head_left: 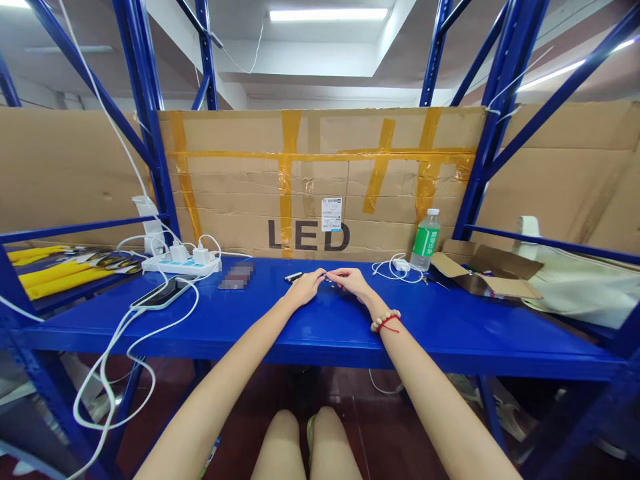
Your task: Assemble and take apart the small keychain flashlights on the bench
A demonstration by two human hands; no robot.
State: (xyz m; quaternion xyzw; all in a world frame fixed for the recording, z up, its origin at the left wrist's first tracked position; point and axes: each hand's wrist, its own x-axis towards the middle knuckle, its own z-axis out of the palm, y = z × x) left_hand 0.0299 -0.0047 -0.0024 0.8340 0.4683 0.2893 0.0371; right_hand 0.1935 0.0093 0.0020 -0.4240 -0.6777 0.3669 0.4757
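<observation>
Over the middle of the blue shelf top (320,327), my left hand (306,288) and my right hand (354,283) meet with their fingertips close together. Each hand's fingers are closed in a pinch around small dark bits at the fingertips, too small to name. A few tiny pieces seem to lie just under the fingertips. Beside my left hand is a black and white pen-like stick (293,277), partly hidden behind the hand. A beaded bracelet (386,320) with a red string circles my right wrist.
At left are a power strip (181,265) with chargers, a phone (167,293) trailing white cables, and a blurred flat item (237,275). To the right stand a charger with cable (401,265), a bottle (426,240) and an open carton (487,270). Cardboard (240,193) walls the back.
</observation>
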